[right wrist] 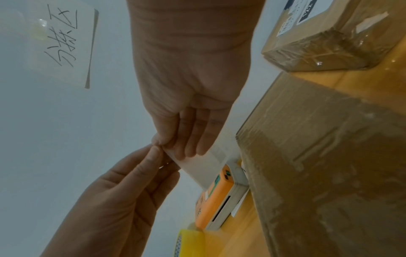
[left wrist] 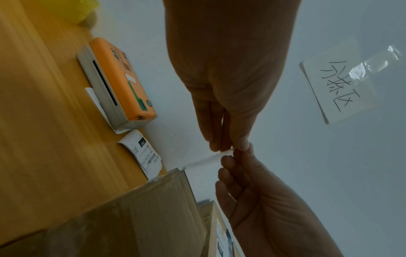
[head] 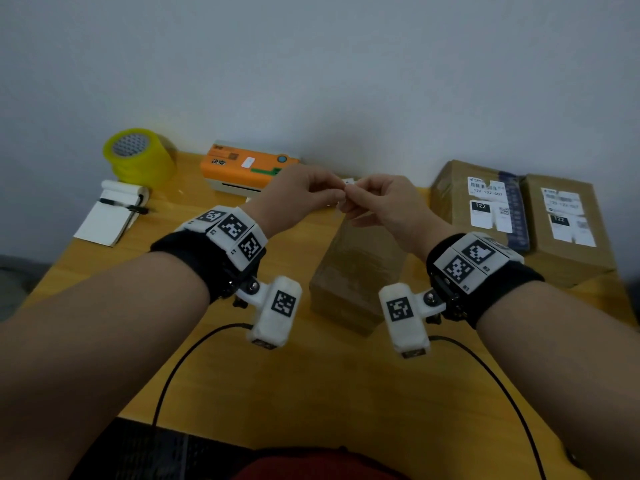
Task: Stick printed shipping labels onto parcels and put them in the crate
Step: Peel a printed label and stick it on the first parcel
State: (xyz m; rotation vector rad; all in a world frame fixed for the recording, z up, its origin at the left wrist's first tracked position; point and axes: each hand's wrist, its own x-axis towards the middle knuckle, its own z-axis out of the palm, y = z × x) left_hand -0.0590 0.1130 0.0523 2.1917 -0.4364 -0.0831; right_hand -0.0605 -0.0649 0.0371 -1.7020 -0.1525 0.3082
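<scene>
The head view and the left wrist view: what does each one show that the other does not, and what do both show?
Only the head view shows the notepad with a pen, and the unlabelled parcel in front of the hands. Only the left wrist view shows the handwritten note taped on the wall and a printed label lying beside the printer. Both show the left hand and right hand pinching one shipping label between them, the orange label printer and the yellow tape roll.
</scene>
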